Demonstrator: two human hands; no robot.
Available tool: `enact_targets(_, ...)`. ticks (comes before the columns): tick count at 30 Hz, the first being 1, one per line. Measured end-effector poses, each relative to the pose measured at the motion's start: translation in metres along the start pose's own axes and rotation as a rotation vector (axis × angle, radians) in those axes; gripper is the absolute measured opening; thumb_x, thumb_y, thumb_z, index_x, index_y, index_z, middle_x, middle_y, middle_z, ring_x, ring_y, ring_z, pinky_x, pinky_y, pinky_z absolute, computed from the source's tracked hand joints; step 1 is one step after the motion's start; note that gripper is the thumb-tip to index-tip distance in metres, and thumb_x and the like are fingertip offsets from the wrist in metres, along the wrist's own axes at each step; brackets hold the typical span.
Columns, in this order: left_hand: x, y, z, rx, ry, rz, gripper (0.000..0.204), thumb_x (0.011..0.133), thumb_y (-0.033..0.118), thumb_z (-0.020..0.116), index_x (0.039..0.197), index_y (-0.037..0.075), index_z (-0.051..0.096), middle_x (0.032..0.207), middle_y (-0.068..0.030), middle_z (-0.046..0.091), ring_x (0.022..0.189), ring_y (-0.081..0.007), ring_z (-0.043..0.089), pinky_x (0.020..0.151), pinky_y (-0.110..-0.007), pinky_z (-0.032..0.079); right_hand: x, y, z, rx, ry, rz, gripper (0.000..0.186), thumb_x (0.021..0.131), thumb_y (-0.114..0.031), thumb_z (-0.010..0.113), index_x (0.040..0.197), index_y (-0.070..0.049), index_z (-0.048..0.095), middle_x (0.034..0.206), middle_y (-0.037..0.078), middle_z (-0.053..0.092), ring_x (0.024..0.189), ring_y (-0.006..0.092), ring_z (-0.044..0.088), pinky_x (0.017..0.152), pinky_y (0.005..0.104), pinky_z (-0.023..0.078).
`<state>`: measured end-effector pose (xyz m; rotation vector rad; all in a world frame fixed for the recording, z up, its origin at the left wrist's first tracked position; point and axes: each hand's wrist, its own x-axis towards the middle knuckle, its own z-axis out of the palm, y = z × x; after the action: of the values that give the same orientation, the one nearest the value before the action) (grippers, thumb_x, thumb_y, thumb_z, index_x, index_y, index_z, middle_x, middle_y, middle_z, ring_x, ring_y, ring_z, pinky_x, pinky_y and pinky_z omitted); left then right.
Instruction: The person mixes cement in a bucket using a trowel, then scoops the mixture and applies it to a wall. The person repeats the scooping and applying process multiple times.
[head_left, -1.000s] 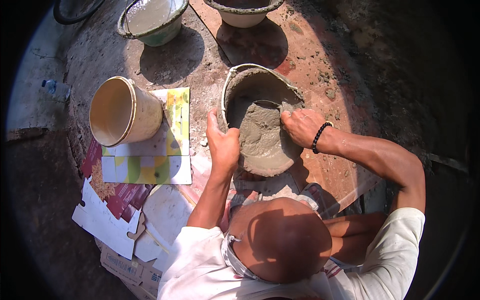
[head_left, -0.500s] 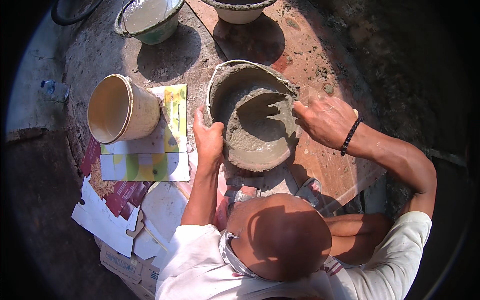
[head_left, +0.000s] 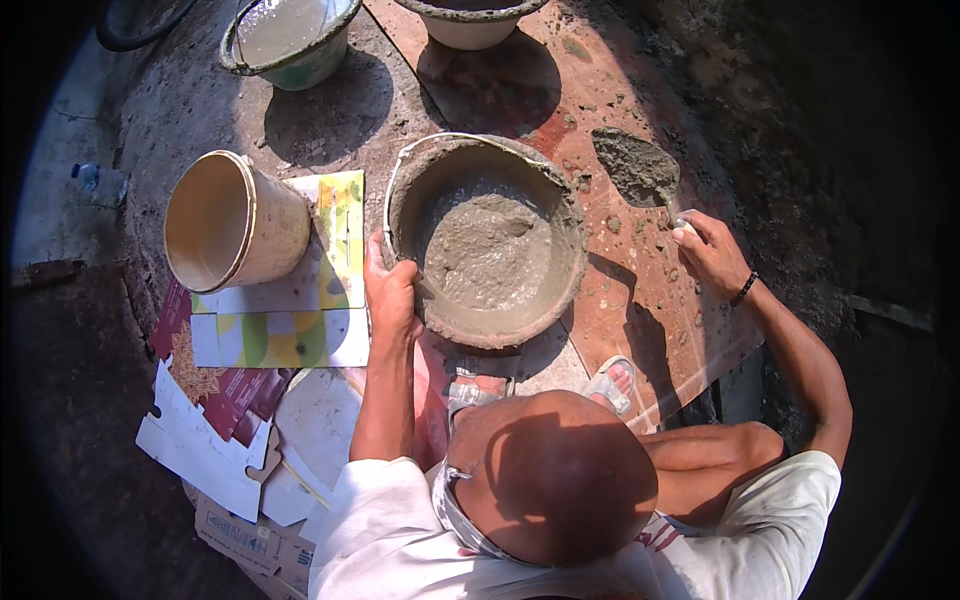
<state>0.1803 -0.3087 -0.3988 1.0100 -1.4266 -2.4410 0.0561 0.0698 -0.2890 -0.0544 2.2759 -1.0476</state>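
My left hand (head_left: pixel 390 285) grips the left side of a cement-crusted bucket (head_left: pixel 545 285) with a pale handle lying along its rim. Thick, wet grey mix (head_left: pixel 480 250) lies inside it. Outside the bucket to its right, my right hand (head_left: pixel 708 250) is closed on the handle of a trowel (head_left: pixel 635 165), whose blade is coated in the same grey mix over a reddish board (head_left: pixel 680 335). A black bead bracelet circles that wrist.
A cream bucket (head_left: pixel 205 220) sits on patterned cardboard (head_left: pixel 280 335) at left, with torn card sheets (head_left: pixel 205 445) below. Two buckets stand at the back, one greenish (head_left: pixel 310 70), one pale (head_left: pixel 470 30). A blue plastic bottle (head_left: pixel 88 178) and a dark hose (head_left: pixel 135 40) are at far left.
My right hand has carried the trowel out of the bucket and to the right. The bucket and my left hand have shifted a little to the left.
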Motion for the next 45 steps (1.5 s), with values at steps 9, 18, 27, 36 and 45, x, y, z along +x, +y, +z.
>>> enact_targets(9, -0.002, 0.002, 0.0, -0.028, 0.008, -0.02, 0.071, 0.068, -0.011, 0.043, 0.139, -0.002, 0.036, 0.101, -0.0092, 0.06, 0.073, -0.0119, 0.056, 0.064, -0.023, 0.047, -0.031, 0.046, 0.051, 0.3, -0.116, 0.098, 0.025, 0.094, -0.025, 0.056, 0.104, -0.002, 0.056, 0.067, 0.001, 0.051, 0.054, 0.0088, 0.049, 0.048, 0.0256, 0.04)
enact_targets(18, -0.003, 0.003, 0.003, -0.034, 0.006, -0.026, 0.071, 0.069, -0.011, 0.044, 0.138, -0.001, 0.036, 0.1, -0.0082, 0.059, 0.075, -0.0119, 0.055, 0.067, -0.024, 0.047, -0.065, 0.055, 0.065, 0.255, -0.106, 0.114, 0.024, 0.094, -0.023, 0.056, 0.1, 0.0, 0.056, 0.068, 0.001, 0.052, 0.054, 0.0086, 0.05, 0.046, 0.0258, 0.041)
enact_targets(27, 0.0, -0.002, 0.001, -0.076, 0.006, -0.045, 0.07, 0.07, -0.012, 0.046, 0.138, 0.0, 0.036, 0.1, -0.0093, 0.058, 0.074, -0.0133, 0.056, 0.066, -0.026, 0.048, -0.081, -0.03, 0.071, -0.301, -0.26, -0.085, 0.025, 0.09, -0.022, 0.058, 0.094, 0.002, 0.059, 0.072, 0.021, 0.059, 0.065, 0.0355, 0.061, 0.062, 0.0415, 0.048)
enact_targets(36, -0.005, -0.007, 0.007, 0.014, -0.008, 0.063, 0.076, 0.069, -0.012, 0.045, 0.142, -0.002, 0.028, 0.101, -0.013, 0.059, 0.074, -0.0148, 0.058, 0.064, -0.025, 0.049, 0.05, -0.111, 0.102, -1.123, 0.001, -0.493, 0.02, 0.089, -0.018, 0.056, 0.096, 0.0, 0.053, 0.073, 0.024, 0.062, 0.071, 0.0409, 0.063, 0.062, 0.0502, 0.05)
enact_targets(45, -0.013, 0.003, 0.022, 0.121, -0.074, 0.142, 0.057, 0.07, -0.011, 0.046, 0.126, -0.003, 0.047, 0.1, -0.0095, 0.06, 0.086, -0.0132, 0.056, 0.077, -0.025, 0.046, 0.028, -0.087, 0.126, -1.182, -0.291, -0.522, 0.012, 0.081, -0.008, 0.054, 0.083, 0.003, 0.059, 0.067, 0.022, 0.065, 0.067, 0.0354, 0.068, 0.061, 0.0438, 0.054)
